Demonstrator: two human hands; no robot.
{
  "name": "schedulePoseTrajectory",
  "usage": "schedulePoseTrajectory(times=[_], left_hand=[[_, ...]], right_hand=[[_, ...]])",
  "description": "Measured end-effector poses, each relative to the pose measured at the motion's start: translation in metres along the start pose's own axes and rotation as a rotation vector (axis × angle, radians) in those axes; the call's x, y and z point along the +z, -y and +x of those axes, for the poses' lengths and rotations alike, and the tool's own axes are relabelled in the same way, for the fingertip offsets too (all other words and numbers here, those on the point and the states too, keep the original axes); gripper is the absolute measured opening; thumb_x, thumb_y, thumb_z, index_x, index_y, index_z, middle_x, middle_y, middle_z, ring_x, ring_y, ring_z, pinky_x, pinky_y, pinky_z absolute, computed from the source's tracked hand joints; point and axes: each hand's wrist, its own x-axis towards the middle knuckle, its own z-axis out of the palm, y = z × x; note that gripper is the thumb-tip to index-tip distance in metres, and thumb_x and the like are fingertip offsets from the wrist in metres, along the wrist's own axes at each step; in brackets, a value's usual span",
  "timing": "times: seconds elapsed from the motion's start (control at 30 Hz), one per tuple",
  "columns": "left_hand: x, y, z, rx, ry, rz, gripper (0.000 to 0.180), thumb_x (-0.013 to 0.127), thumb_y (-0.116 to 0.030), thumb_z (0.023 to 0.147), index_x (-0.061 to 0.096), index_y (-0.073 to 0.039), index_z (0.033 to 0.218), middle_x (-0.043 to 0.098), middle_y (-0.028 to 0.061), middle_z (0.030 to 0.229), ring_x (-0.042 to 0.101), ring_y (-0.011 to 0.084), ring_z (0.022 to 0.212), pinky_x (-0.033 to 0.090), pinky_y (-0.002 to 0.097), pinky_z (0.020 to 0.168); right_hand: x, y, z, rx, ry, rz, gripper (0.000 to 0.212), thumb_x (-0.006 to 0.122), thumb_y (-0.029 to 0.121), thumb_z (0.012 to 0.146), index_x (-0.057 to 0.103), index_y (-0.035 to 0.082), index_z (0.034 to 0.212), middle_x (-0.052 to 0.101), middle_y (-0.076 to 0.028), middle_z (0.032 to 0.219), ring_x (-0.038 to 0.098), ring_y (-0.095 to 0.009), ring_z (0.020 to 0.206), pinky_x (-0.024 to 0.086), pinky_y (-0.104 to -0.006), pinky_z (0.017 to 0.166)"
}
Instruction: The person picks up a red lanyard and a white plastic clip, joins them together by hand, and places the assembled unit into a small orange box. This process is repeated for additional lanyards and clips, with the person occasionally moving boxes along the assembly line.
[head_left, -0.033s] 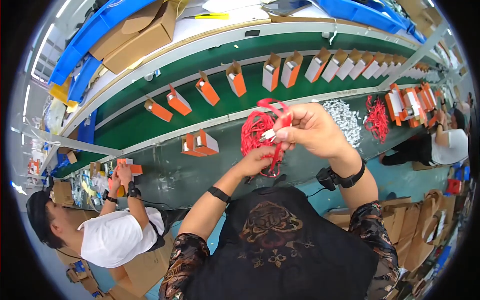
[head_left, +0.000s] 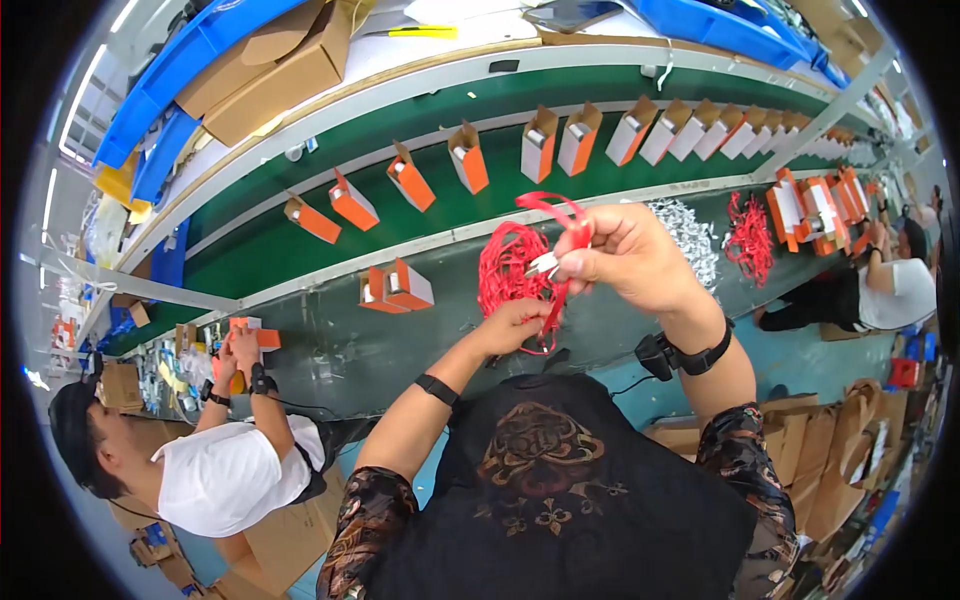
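Over the bench, my right hand [head_left: 625,255] pinches a red strap [head_left: 552,205] between thumb and fingers. A loop of it stands up above the hand. A small whitish, shiny piece [head_left: 543,264] juts out left from the fingertips; I cannot make out its exact kind. Lower and to the left, my left hand [head_left: 510,328] is closed on the lower run of the red strap, which hangs between the two hands. Just beyond my left hand lies a tangled heap of red straps [head_left: 508,265], partly covered by it.
A row of open orange-and-white boxes [head_left: 470,160] stands along the green conveyor [head_left: 300,170]. Two more boxes [head_left: 408,285] sit on the dark bench. To the right lie small white pieces [head_left: 690,235] and another red heap [head_left: 748,240]. Co-workers [head_left: 230,470] work on both sides.
My left hand has drawn slightly down and left, a little farther from my right hand. The whitish piece sits slightly higher. Both hands keep hold of the red strap.
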Motion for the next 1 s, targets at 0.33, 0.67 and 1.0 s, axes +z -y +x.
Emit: schedulePoseTrajectory(times=[0.33,0.67,1.0], left_hand=[[-0.01,-0.027,-0.036,0.154,-0.461,0.092,0.024,0.056,-0.02,0.099,0.071,-0.002,0.105,0.064,0.0017,0.088,0.056,0.0108,0.083,0.045,0.0264,0.076],[-0.028,-0.024,-0.053,-0.253,-0.294,1.089,0.087,0.08,-0.039,0.072,0.043,-0.009,0.145,0.039,0.0235,0.148,0.033,0.043,0.139,0.033,0.0472,0.114],[0.027,-0.082,0.017,0.241,-0.138,0.127,0.09,0.083,-0.024,0.075,0.034,-0.002,0.147,0.048,0.0157,0.141,0.045,0.0287,0.133,0.035,0.04,0.112]], right_hand=[[-0.056,-0.036,-0.029,0.021,-0.409,-0.062,0.01,0.071,0.01,0.089,0.068,0.003,0.095,0.069,-0.002,0.079,0.062,-0.007,0.065,0.051,-0.0199,0.061],[-0.062,-0.048,-0.042,0.13,-0.415,-0.037,0.013,0.071,0.01,0.089,0.067,0.002,0.099,0.069,-0.006,0.081,0.065,-0.01,0.066,0.053,-0.0227,0.059],[-0.02,-0.044,-0.03,0.218,-0.176,0.146,0.015,0.066,0.015,0.095,0.066,0.001,0.101,0.07,-0.005,0.084,0.065,-0.009,0.067,0.055,-0.0233,0.063]])
